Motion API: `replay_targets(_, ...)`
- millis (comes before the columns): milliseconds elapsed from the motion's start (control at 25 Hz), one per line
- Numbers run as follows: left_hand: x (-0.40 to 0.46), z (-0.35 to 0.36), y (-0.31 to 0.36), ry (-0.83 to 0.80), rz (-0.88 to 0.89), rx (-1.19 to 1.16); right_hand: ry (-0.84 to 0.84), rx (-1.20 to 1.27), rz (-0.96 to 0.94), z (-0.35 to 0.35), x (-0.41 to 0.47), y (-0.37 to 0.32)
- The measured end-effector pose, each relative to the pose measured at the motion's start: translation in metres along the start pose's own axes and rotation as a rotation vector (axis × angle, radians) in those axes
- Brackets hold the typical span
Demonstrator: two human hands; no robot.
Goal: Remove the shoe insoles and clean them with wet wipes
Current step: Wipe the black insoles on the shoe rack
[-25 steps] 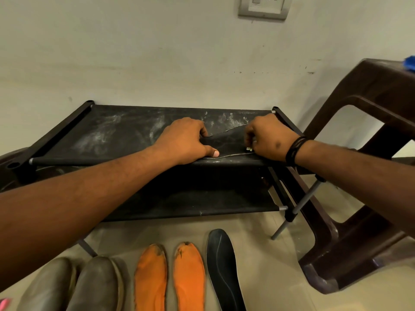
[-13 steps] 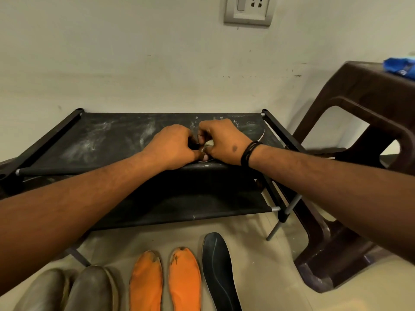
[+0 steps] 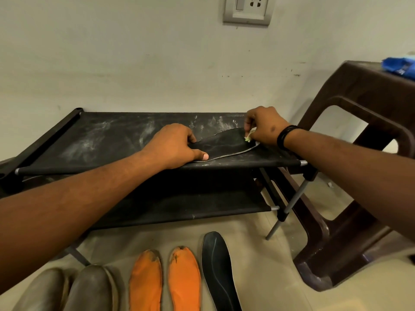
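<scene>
A black insole lies on the top shelf of the black shoe rack. My left hand grips its near end, thumb pressed on the front edge. At the insole's far right end my right hand holds a small crumpled wet wipe against it. On the floor lie two orange insoles and another black insole.
A pair of grey-brown shoes stands at the bottom left. A brown plastic stool stands to the right of the rack, with a blue packet on top. A wall socket is above.
My right hand has slid with the wipe from beside my left hand out to the insole's right end. My left hand has kept its hold.
</scene>
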State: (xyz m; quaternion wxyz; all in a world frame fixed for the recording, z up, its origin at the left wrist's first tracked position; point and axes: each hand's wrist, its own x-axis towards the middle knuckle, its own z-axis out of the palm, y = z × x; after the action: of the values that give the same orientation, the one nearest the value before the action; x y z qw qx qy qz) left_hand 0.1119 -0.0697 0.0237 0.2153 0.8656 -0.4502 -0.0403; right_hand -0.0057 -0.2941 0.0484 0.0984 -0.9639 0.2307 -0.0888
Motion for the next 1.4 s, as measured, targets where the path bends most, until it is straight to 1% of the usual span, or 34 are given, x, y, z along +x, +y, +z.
replay_targets(80,0.000,0.000,-0.001,0.004,-0.002,0.003,-0.056,0.064,-0.039,-0.002,-0.003,-0.007)
replay_targets(120,0.001,0.000,0.000,0.008,-0.003,0.004,-0.039,0.058,-0.026,-0.003,0.000,-0.008)
replay_targets(200,0.001,0.000,0.001,0.012,0.000,0.006,0.039,-0.040,0.021,0.001,0.004,-0.013)
replay_targets(280,0.000,0.000,0.000,0.007,0.000,0.002,0.057,-0.116,-0.018,0.009,0.002,-0.025)
replay_targets(360,-0.001,0.000,0.000,0.008,0.003,0.008,0.001,-0.035,-0.103,0.012,-0.003,-0.035)
replay_targets(400,-0.001,0.000,0.000,0.012,0.005,0.013,-0.031,0.048,-0.103,0.010,-0.006,-0.038)
replay_targets(480,0.000,0.000,0.001,0.014,0.006,0.010,-0.012,0.131,-0.019,0.008,-0.004,-0.040)
replay_targets(560,0.001,0.000,0.001,0.014,0.004,0.011,0.050,0.053,-0.008,0.010,-0.002,-0.046)
replay_targets(600,0.001,0.000,0.001,0.015,0.001,0.015,0.039,0.070,-0.044,0.014,-0.003,-0.052)
replay_targets(680,0.001,0.002,0.000,0.023,0.002,0.025,-0.038,0.178,-0.130,0.020,-0.007,-0.068)
replay_targets(720,0.002,0.002,-0.001,0.029,0.004,0.029,-0.040,0.197,-0.160,0.021,-0.007,-0.074)
replay_targets(800,0.002,0.002,-0.001,0.028,0.002,0.025,0.034,0.129,-0.203,0.025,-0.005,-0.084)
replay_targets(840,0.003,0.002,-0.002,0.024,0.000,0.022,0.039,0.134,-0.223,0.027,-0.006,-0.087)
replay_targets(960,0.002,0.002,-0.003,0.013,-0.006,0.026,-0.094,0.304,-0.264,0.029,-0.010,-0.091)
replay_targets(1000,0.002,0.002,-0.002,0.012,-0.004,0.025,-0.090,0.288,-0.260,0.027,-0.010,-0.088)
replay_targets(1080,0.002,0.001,-0.001,0.008,-0.007,0.017,-0.038,0.164,-0.213,0.021,-0.002,-0.071)
replay_targets(1200,0.001,0.000,0.000,0.000,-0.016,-0.002,0.053,-0.056,-0.022,0.006,0.006,-0.025)
replay_targets(1280,0.001,0.000,0.000,0.003,-0.014,0.000,0.099,-0.112,0.057,-0.001,0.005,-0.001)
replay_targets(1360,0.001,0.000,0.000,0.003,-0.016,0.001,0.082,-0.127,0.062,-0.005,0.002,0.007)
replay_targets(1400,0.001,0.001,0.000,0.002,-0.018,0.002,0.040,-0.110,0.045,-0.006,-0.002,0.006)
